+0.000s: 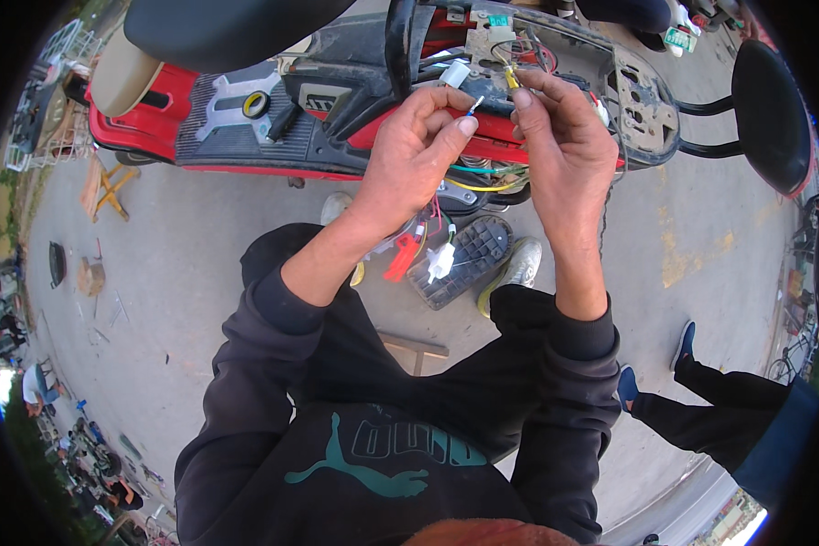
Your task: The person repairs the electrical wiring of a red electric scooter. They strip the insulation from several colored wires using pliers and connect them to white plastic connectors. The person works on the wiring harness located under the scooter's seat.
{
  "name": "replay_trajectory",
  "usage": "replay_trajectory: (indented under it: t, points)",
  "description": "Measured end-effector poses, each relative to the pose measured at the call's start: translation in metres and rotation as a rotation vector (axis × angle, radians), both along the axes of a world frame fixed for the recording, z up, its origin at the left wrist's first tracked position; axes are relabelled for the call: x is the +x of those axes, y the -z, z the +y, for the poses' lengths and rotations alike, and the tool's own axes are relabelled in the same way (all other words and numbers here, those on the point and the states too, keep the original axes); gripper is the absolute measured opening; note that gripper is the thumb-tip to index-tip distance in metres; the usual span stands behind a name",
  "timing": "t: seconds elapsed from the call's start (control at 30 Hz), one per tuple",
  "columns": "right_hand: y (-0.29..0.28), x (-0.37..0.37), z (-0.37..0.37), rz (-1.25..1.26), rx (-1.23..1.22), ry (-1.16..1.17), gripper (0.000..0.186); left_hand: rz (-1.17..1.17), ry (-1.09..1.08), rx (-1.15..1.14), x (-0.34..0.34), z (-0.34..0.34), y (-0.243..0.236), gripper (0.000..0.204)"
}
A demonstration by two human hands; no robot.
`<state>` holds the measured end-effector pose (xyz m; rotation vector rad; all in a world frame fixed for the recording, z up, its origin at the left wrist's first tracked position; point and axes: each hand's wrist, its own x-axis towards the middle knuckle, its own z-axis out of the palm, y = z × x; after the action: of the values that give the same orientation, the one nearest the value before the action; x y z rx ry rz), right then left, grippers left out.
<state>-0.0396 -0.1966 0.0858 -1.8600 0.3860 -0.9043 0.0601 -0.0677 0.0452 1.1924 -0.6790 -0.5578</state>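
My left hand (408, 159) pinches the end of a thin wire (474, 106), with a bit of blue and a pale tip showing past the fingertips. In my right hand (569, 146), thumb and fingers close on a yellow-sleeved wire end (512, 78). The two wire ends are a short gap apart, above the open body of a red and black scooter (491, 128). A white plug (455, 74) sits just beyond my left fingers. Below my hands hang loose wires with a red connector (401, 259) and a white connector (440, 261).
A tape roll (256, 105) lies on the scooter's footboard. Under the hanging wires is a black ribbed panel (469, 259), beside my shoe (519, 266). A wooden stool (111, 189) stands left. At right, another person's legs (701, 409) reach in. The padded backrest (772, 118) juts out.
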Motion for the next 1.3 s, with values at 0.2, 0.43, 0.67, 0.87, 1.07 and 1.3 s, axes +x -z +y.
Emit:
replay_trajectory:
  t: [0.2,0.43,0.67,0.87,1.07,1.3]
  points:
    - [-0.004,0.002,0.002,0.078,-0.159,0.028,0.013,0.032,0.015,0.15,0.003,0.006,-0.006,0.027]
    - [-0.015,-0.003,0.007,0.209,-0.337,-0.012,0.011,-0.066,0.03,0.092,0.007,0.006,0.007,0.026]
    - [-0.014,-0.007,0.003,0.28,-0.339,-0.051,0.013,-0.145,0.0,0.138,0.005,0.009,-0.002,0.024]
    - [-0.015,-0.008,0.001,0.309,-0.357,-0.083,0.013,-0.155,-0.003,0.144,0.006,0.011,-0.002,0.025]
    - [-0.016,-0.008,0.001,0.315,-0.36,-0.087,0.014,-0.18,-0.009,0.134,0.007,0.011,0.0,0.024]
    - [-0.019,-0.007,0.001,0.325,-0.284,-0.111,0.014,-0.258,-0.009,0.156,0.008,0.013,0.001,0.023]
